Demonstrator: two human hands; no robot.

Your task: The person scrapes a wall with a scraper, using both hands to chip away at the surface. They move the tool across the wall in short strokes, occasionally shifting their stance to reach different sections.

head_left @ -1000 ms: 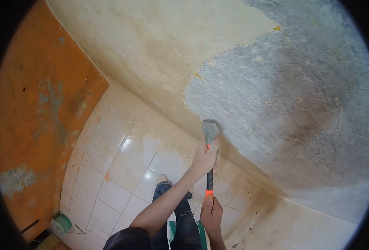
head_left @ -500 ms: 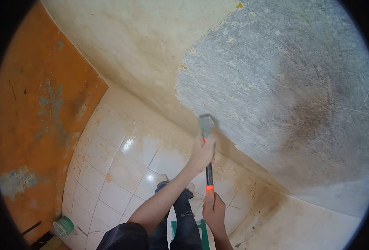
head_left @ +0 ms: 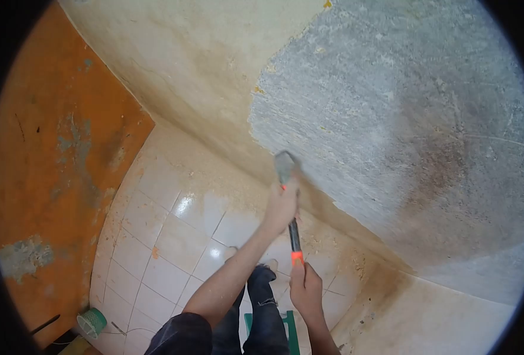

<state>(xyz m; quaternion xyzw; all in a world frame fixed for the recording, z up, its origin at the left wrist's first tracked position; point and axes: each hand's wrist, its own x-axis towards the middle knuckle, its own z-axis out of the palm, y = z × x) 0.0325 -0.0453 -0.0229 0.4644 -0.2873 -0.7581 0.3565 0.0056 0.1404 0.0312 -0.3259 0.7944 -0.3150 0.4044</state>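
Both my hands are closed on a long-handled scraper [head_left: 294, 235] with a wide grey head and a black and orange handle. My left hand [head_left: 281, 207] wraps the handle just below the head, slightly blurred by motion. Lower down, my right hand [head_left: 306, 288] grips the handle's end by the orange band. The scraper's head is at the wall [head_left: 356, 118], where the cream paint's ragged border meets bare grey plaster.
An orange wall [head_left: 31, 177] with chipped patches rises at left. White floor tiles [head_left: 179, 236] are dusted with scrapings. A green stool [head_left: 291, 331] stands at my legs, and a green basket [head_left: 93, 322] lies at lower left.
The scraper has moved slightly up and to the left along the paint border, with both hands still around its handle.
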